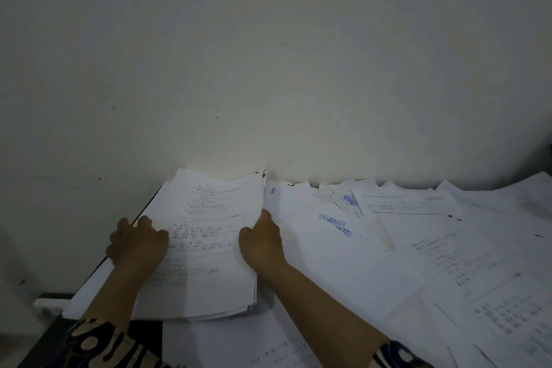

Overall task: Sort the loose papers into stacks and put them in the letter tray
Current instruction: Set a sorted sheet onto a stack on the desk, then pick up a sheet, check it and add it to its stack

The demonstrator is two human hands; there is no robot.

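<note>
A thick stack of printed white papers (206, 248) lies at the left of a dark table, its far end against the wall. My left hand (139, 243) grips the stack's left edge with curled fingers. My right hand (263, 240) grips its right edge, thumb on the top sheet. Loose papers (418, 248) are spread over the rest of the table to the right; one sheet carries a blue stamp (336, 225). No letter tray is in view.
A plain white wall (268, 69) rises directly behind the table. The table's dark left edge (98, 266) shows beside the stack. More printed sheets (268, 349) lie at the near edge between my forearms.
</note>
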